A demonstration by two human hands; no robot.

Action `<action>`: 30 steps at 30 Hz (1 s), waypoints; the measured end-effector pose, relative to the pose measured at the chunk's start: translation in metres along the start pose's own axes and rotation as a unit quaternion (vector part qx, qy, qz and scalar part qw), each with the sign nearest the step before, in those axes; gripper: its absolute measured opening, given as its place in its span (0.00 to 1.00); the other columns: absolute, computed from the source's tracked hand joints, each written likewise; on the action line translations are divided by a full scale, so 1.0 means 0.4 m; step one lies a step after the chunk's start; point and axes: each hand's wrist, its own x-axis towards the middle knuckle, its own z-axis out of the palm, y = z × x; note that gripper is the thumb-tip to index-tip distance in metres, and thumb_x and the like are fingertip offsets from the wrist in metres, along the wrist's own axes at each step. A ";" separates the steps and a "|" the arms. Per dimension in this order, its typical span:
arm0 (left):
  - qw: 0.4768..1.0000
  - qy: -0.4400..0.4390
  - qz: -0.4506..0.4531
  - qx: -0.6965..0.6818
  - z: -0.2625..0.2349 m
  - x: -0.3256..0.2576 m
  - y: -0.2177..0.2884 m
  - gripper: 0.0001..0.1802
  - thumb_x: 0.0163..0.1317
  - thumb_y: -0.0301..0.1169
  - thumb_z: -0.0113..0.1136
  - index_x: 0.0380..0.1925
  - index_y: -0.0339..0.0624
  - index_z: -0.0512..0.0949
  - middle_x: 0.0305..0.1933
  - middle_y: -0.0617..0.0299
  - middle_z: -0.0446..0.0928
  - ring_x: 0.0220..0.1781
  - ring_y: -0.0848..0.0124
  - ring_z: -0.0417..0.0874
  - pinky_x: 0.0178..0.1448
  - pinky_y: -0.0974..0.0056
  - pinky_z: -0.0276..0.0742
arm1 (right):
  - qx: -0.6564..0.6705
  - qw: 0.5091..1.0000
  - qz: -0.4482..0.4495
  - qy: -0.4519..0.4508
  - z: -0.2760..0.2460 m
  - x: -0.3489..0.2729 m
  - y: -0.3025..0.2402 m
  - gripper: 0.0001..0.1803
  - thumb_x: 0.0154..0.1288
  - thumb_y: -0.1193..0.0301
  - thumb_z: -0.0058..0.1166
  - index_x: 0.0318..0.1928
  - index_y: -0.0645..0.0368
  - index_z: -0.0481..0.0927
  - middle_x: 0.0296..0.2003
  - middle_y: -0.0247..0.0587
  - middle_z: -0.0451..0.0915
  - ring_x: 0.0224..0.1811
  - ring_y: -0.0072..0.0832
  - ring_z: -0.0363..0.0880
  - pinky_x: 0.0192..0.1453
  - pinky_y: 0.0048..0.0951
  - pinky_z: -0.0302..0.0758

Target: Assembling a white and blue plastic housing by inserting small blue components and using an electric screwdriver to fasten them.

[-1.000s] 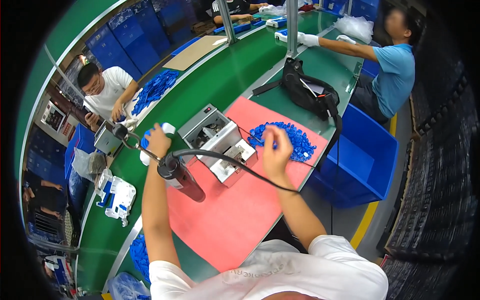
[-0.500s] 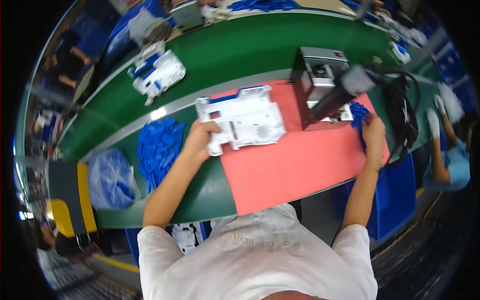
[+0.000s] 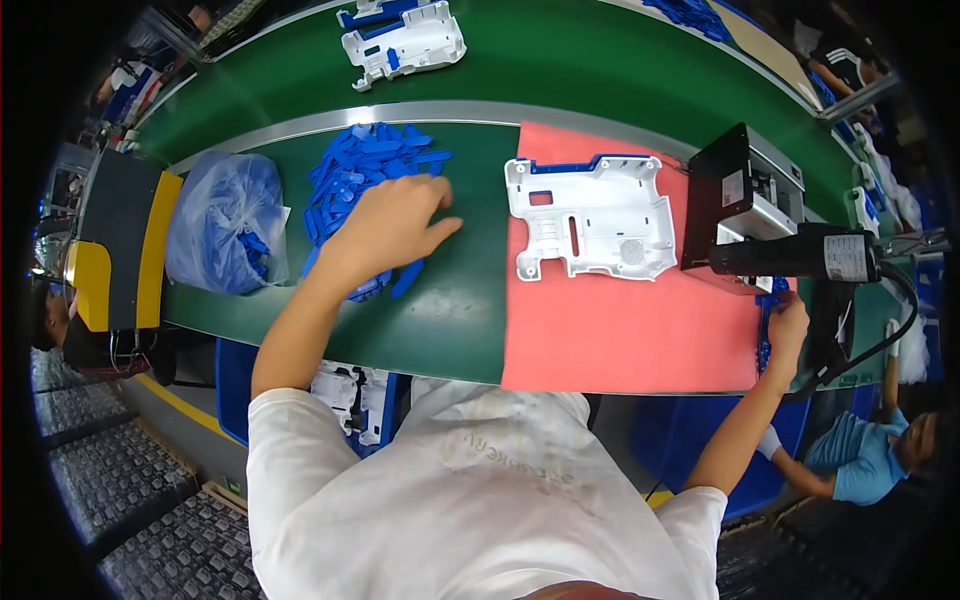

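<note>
A white plastic housing (image 3: 610, 220) with a blue strip along its far edge lies on the pink mat (image 3: 620, 345), its ribbed inside up. My left hand (image 3: 390, 222) hovers over the near side of a pile of flat blue plastic strips (image 3: 350, 165), thumb and fingers apart, holding nothing. At the mat's right edge my right hand (image 3: 789, 330) has its fingers curled against small blue parts (image 3: 765, 335); whatever is between the fingertips is hidden. Just beyond that hand stands a black and metal bench device (image 3: 745, 200) with a dark cylindrical arm (image 3: 775, 257).
A clear bag (image 3: 225, 225) with blue pieces sits left of the strips, beside a yellow and black machine (image 3: 120, 245). Another white housing (image 3: 410, 45) rests on the green conveyor (image 3: 560, 60). A co-worker in blue (image 3: 870, 460) is at far right. Blue bins (image 3: 670, 440) stand below the bench.
My left hand has let go of the white housing, now lying on the mat, and moved left to the blue strips. My right hand stays by the small blue parts. The view has shifted.
</note>
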 end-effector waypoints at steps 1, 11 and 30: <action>1.000 -0.002 -0.001 0.001 0.005 -0.030 -0.012 0.18 0.54 0.38 0.65 0.37 0.34 0.77 0.34 0.50 0.81 0.38 0.54 0.83 0.40 0.52 0.79 | -0.011 1.000 -0.004 0.000 0.001 0.008 0.004 0.13 0.56 0.76 0.52 0.43 0.55 0.81 0.35 0.52 0.83 0.43 0.51 0.81 0.47 0.48 0.76; 0.995 0.074 0.022 0.069 0.089 -0.076 -0.039 0.12 0.50 0.30 0.67 0.33 0.36 0.78 0.38 0.54 0.76 0.44 0.55 0.76 0.47 0.54 0.76 | -0.004 0.999 -0.023 -0.023 0.001 0.039 0.001 0.13 0.56 0.73 0.53 0.43 0.54 0.81 0.37 0.53 0.82 0.43 0.53 0.81 0.48 0.49 0.76; 0.990 0.106 0.087 0.041 0.104 -0.090 -0.017 0.10 0.51 0.21 0.62 0.34 0.38 0.74 0.36 0.55 0.73 0.43 0.57 0.74 0.47 0.57 0.68 | 0.484 0.826 -0.199 -0.212 -0.093 -0.275 -0.566 0.12 0.61 0.78 0.61 0.46 0.64 0.80 0.39 0.39 0.80 0.37 0.20 0.79 0.39 0.20 0.75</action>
